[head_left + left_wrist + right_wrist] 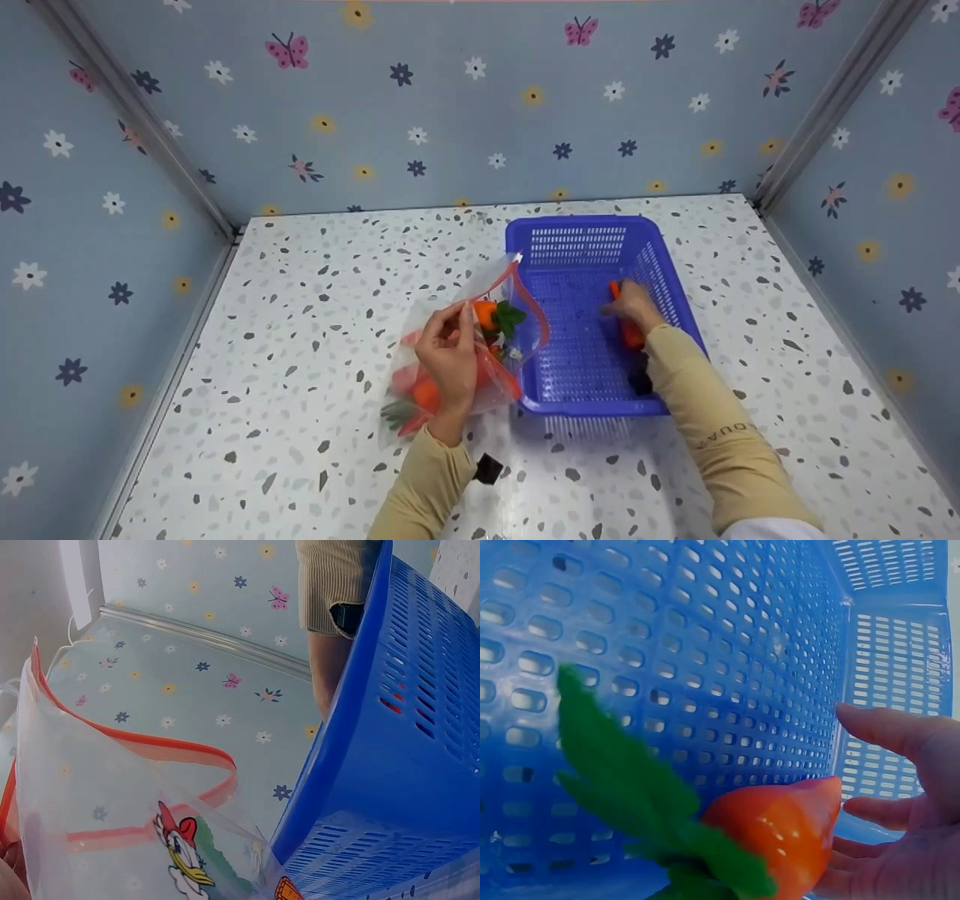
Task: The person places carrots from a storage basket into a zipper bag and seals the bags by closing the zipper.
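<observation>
My left hand [450, 356] pinches the edge of a clear zip bag [112, 787] with a red seal strip. The bag's mouth gapes toward the basket. Inside it lie an orange piece with green leaves [487, 315] and several red and orange pieces, blurred by the plastic. My right hand [634, 304] reaches down into the blue basket [592, 409]. In the right wrist view, its thumb and fingers [881, 811] are spread apart beside the tip of a shiny orange-red tapered piece with green leaves [780, 832], which lies in the basket.
The basket's slotted side wall [420, 667] rises close to the bag's mouth. Both stand on a white speckled table [315, 300]. Flower-patterned panels [450, 97] enclose the table at the back and both sides. A cartoon duck [184, 851] is printed on the bag.
</observation>
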A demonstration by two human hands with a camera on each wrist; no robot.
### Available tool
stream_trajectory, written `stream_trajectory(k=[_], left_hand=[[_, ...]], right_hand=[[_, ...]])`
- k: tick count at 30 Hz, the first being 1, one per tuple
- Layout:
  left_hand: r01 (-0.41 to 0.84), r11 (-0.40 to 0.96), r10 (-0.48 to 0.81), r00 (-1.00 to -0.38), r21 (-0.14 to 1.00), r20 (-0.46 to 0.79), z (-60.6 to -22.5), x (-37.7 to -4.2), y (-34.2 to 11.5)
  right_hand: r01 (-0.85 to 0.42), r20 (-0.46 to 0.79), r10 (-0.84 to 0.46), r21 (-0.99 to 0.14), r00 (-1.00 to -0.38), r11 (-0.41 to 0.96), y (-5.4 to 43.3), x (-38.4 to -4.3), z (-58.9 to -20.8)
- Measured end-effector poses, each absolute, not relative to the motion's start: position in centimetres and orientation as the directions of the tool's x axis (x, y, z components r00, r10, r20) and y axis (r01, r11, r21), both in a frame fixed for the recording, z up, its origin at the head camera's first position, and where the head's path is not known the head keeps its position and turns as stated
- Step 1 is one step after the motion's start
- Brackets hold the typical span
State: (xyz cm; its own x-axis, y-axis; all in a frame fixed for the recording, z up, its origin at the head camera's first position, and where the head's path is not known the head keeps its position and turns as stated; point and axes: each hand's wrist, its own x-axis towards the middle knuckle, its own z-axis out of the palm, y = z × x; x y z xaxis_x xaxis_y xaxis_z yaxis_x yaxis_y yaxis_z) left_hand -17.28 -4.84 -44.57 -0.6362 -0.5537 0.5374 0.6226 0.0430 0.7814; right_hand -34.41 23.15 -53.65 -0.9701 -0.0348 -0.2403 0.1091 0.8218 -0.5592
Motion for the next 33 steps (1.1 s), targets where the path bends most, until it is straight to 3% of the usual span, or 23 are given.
stream_trajectory(k=[3, 6, 20, 27, 33], left_hand=[[0.631, 0.039, -0.551, -0.633, 0.775, 0.543, -44.6, -17.3, -4.8], [0.632, 0.039, -0.551, -0.632, 0.774, 0.544, -44.6, -17.3, -4.8], [0.634, 0.040, -0.555, -0.629, 0.773, 0.545, -44.6, -17.4, -4.8], [0.630, 0.009, -0.552, -0.644, 0.776, 0.530, -44.5, -17.4, -4.8], [0.642, -0.028, -0.546, -0.652, 0.766, 0.526, -44.5, -17.4, -4.8]], right_hand=[[0.124, -0.274, -0.046, -0.570, -0.961, 0.812, 21.5, -31.6, -49.9], [0.129, -0.289, -0.051, -0.568, -0.956, 0.813, 21.1, -30.6, -48.7], [0.119, -0.305, -0.055, -0.523, -0.951, 0.844, 21.2, -30.4, -48.9], [0.074, -0.259, -0.079, -0.531, -0.963, 0.844, 22.8, -33.1, -52.6], [0.065, -0.247, -0.081, -0.531, -0.966, 0.845, 20.9, -31.2, -49.0]])
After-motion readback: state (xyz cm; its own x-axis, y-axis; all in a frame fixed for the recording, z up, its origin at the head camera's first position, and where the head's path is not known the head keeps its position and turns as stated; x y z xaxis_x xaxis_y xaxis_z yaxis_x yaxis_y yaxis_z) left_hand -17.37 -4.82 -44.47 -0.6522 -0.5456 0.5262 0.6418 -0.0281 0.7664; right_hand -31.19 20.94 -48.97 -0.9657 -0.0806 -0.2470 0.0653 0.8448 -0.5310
